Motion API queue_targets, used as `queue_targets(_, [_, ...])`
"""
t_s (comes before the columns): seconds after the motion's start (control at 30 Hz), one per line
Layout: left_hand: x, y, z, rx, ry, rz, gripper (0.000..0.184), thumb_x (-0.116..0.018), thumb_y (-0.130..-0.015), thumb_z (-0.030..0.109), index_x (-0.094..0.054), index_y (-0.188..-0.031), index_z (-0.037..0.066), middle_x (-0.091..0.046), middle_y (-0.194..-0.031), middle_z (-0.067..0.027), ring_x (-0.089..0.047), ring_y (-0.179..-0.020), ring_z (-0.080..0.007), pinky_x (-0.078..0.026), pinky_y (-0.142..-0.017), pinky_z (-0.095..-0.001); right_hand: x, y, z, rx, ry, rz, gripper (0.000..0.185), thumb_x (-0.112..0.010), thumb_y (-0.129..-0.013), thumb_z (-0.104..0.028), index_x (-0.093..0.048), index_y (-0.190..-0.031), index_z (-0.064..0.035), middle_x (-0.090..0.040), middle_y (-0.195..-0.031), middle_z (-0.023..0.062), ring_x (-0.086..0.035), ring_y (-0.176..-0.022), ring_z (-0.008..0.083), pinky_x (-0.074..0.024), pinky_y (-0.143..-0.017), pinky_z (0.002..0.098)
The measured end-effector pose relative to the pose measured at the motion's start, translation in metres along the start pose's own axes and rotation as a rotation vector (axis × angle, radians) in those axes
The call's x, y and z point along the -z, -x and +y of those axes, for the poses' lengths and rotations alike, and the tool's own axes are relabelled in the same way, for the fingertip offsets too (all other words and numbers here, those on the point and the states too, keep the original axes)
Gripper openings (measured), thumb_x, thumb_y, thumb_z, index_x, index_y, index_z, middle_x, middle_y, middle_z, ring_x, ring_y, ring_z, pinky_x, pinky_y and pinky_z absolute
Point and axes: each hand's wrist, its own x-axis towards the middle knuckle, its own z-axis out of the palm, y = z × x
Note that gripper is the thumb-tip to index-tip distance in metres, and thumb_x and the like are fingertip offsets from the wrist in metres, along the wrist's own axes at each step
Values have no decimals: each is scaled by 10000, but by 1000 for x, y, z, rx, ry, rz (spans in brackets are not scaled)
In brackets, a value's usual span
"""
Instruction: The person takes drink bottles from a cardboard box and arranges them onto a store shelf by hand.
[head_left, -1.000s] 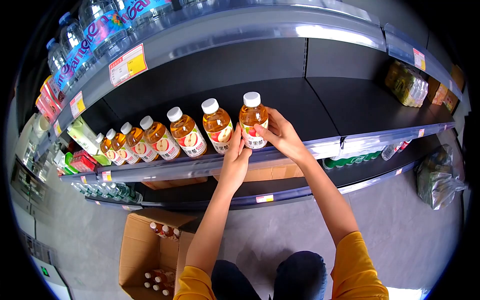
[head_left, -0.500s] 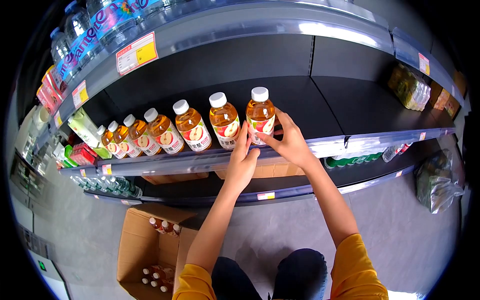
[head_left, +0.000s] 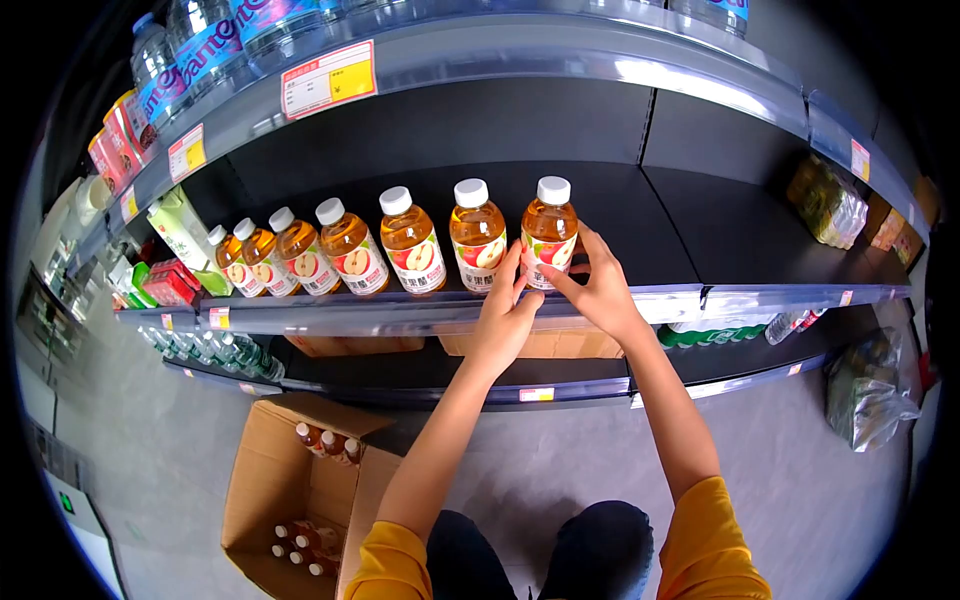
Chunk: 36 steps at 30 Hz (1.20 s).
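Note:
The rightmost juice bottle (head_left: 549, 225), amber with a white cap and an apple label, stands upright on the black middle shelf (head_left: 610, 215). My right hand (head_left: 597, 287) holds it from the right, thumb across the label and fingers curled round the side. At its lower left is my left hand (head_left: 507, 318), fingers raised between this bottle and its neighbour (head_left: 480, 240), the thumb apart and nothing gripped. Several like bottles (head_left: 412, 243) stand in a row to the left, labels facing forward.
Below left on the floor, an open cardboard box (head_left: 270, 470) holds several similar bottles (head_left: 312, 545). Large water bottles (head_left: 205, 50) stand on the upper shelf. Wrapped packs (head_left: 827, 203) sit at the shelf's far right, and a plastic bag (head_left: 868, 395) lies at the right on the floor.
The view has shifted, so shelf and bottles appear moved. My left hand's thumb and fingers have spread apart beside the rightmost bottle; my right hand remains on it.

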Motion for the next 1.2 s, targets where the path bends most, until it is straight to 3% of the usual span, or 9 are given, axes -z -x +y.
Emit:
queue_targets(0.1, [-1, 4, 1, -2, 29, 1, 638, -478, -826, -10, -159, -1378, -6, -202, -1424, -151, -262, -1301, -216, -237, -1072, -333, 1, 0, 0, -40, -39, -41, 687, -709, -719, -168, -362, -1267, 58, -504, -1109, 210, -548, -1010, 302, -473, -826, 348])
queue_targets(0.2, [1, 21, 6, -43, -1, -16, 616, -478, -837, -20, -196, -1381, 38, -218, -1427, -116, -225, -1319, -205, -234, -1067, -363, 4, 9, -7, 253, 435, 183, 820, -713, -725, -190, -227, -1326, 82, -361, -1281, 261, -361, -1213, 362, -306, -1002, 395])
queue_targets(0.33, [23, 55, 36, -43, 60, 2, 431, -478, -876, 19, -352, -1288, 12, -402, -1309, -115, -366, -1236, -188, -299, -1020, -333, -12, 13, -74, 398, 227, 382, 605, -625, -770, -63, -319, -1281, 45, -369, -1290, 234, -392, -1178, 359, -318, -979, 413])
queue_targets(0.57, [137, 119, 77, -151, -11, 290, 243, -460, -916, 118, -489, -1114, -22, -542, -1054, -65, -534, -951, -144, -409, -876, -274, -152, 22, -150, 638, -184, -16, 464, -617, -740, -87, -461, -1162, 23, -476, -1185, 189, -472, -1053, 346, -378, -893, 404])
queue_targets(0.83, [271, 230, 102, 162, 9, 884, 254, -412, -857, 3, -516, -1088, -20, -568, -1040, -103, -544, -972, -170, -422, -872, -285, -333, 69, -196, 618, -353, -281, 328, -541, -812, -125, -481, -1104, 9, -537, -1075, 158, -532, -946, 315, -406, -850, 394])
queue_targets(0.97, [323, 281, 57, 214, -95, 1014, 246, -444, -870, 92, -515, -1097, 31, -560, -1034, -76, -541, -946, -153, -420, -848, -282, -412, 99, -187, 456, -318, -478, 283, -505, -832, -127, -494, -1075, 18, -567, -1028, 188, -558, -913, 347, -453, -768, 396])
queue_targets(1.03, [349, 308, 12, 401, -199, 1118, 272, -488, -844, 57, -500, -1112, 7, -544, -1076, -90, -514, -1001, -170, -421, -859, -288, -440, 112, -180, 86, 17, -990, 319, -499, -824, -132, -494, -1099, 30, -567, -1038, 218, -557, -942, 348, -460, -783, 400])
queue_targets(1.1, [362, 328, -28, 484, -204, 1117, 307, -520, -830, 78, -481, -1127, 10, -533, -1088, -105, -511, -1016, -196, -417, -866, -308, -471, 126, -156, 18, 218, -1293, 355, -498, -818, -139, -489, -1126, 37, -567, -1035, 245, -561, -950, 346, -464, -804, 394])
queue_targets(1.2, [367, 346, -94, 535, -336, 1053, 394, -569, -801, 104, -437, -1159, 6, -508, -1110, -143, -499, -1044, -256, -408, -877, -343, -499, 141, -124, -130, 325, -1534, 394, -489, -821, -134, -452, -1155, 72, -541, -1083, 265, -536, -1006, 349, -438, -854, 409])
